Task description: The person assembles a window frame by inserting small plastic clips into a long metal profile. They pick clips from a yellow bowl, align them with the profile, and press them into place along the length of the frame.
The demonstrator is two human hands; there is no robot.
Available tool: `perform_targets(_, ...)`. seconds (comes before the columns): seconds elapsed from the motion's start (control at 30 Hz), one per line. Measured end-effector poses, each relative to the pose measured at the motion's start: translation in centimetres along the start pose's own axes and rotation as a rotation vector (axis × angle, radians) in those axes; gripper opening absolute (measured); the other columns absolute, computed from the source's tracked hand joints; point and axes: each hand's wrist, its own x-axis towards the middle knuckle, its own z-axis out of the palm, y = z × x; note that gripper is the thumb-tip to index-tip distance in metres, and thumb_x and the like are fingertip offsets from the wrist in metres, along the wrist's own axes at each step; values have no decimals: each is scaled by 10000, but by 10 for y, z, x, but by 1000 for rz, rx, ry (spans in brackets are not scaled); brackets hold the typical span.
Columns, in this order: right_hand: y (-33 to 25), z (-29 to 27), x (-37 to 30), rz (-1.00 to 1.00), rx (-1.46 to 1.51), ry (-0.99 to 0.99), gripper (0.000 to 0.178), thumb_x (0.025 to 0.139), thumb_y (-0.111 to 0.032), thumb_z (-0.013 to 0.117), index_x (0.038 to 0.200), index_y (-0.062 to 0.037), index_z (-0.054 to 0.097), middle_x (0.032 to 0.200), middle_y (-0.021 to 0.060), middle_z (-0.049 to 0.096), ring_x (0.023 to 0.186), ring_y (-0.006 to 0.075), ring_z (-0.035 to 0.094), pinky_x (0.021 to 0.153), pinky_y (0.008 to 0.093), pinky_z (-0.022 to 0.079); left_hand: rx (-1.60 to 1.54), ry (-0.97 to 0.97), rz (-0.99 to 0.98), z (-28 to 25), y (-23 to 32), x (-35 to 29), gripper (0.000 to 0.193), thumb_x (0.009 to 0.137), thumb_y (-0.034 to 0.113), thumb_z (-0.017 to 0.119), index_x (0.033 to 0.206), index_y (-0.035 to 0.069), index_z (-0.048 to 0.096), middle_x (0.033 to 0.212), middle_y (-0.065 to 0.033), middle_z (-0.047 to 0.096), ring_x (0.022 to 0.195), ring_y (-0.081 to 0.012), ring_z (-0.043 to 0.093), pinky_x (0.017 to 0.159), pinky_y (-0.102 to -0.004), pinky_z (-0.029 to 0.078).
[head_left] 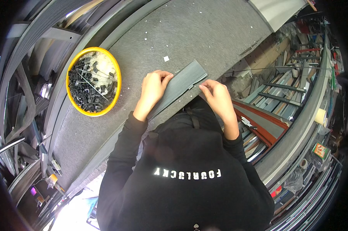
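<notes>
A flat grey profile strip [184,81] lies slantwise on the grey workbench [143,50], close to its near edge. My left hand [154,87] grips the strip's left edge, thumb over the top and fingers curled. At the opposite edge, my right hand [217,96] is closed, with thumb and forefinger together at the strip's grooved side. Whatever sits between those fingertips is too small to make out. A small piece [191,87] shows in the groove just left of them.
To the left stands a yellow-rimmed tub [119,86] of small black and whitish parts, with thin rods across it. A white square chip [166,59] and crumbs dot the bench. Long profiles crowd the left side; a rack of strips [278,96] stands at right.
</notes>
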Motion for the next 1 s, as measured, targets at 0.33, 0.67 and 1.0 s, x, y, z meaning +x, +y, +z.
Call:
perform_targets(0.33, -32, 53, 23, 55, 943, -71, 263, 1013, -149, 565, 1157, 67, 605, 1017, 114, 691, 873, 146, 654, 809, 279, 540, 284, 339, 326, 15, 19, -18, 142, 864, 123, 667, 910, 43, 559, 876, -99, 561, 776, -285, 649, 649, -390, 544)
perform_targets(0.67, -17, 52, 31, 172, 1085, -74, 183, 978, -152, 638, 999, 29, 642, 924, 121, 702, 817, 168, 704, 763, 284, 580, 88, 424, 323, 9, 46, -41, 229, 832, 120, 751, 1036, 67, 664, 996, -89, 621, 745, -247, 662, 651, -349, 532)
perform_targets(1.0, -19, 42, 22, 148, 1219, -119, 210, 954, -151, 673, 1027, 43, 640, 959, 122, 700, 847, 171, 700, 788, 279, 581, -303, 141, 101, -9, 44, -25, 191, 867, 152, 731, 1020, 44, 766, 887, -95, 686, 720, -185, 643, 672, -304, 518)
